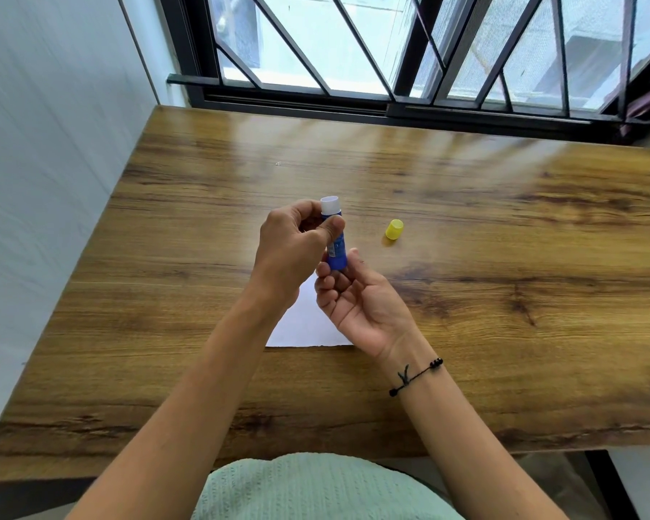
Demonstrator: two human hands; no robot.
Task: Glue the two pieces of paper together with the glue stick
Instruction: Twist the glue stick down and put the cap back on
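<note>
Both hands, left hand (293, 245) and right hand (353, 294), are gripping the uncapped glue stick (335, 238) above white paper (308, 324); yellow cap (394, 229) is lying just right.

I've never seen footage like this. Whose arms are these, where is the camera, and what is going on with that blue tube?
There is no machine here: these are a person's two bare arms, filmed by one wide-angle camera worn on their head, looking forward and down. That is why the arms reach in from the bottom of the picture. The left hand grips the upper part of a blue glue stick, and the right hand holds its lower end. Its yellow cap is already off and stands on the wooden table, to the right of the hands. Under the hands lies white paper, mostly hidden, so I cannot tell whether it is one sheet or two. The right wrist wears a black bracelet.
</note>
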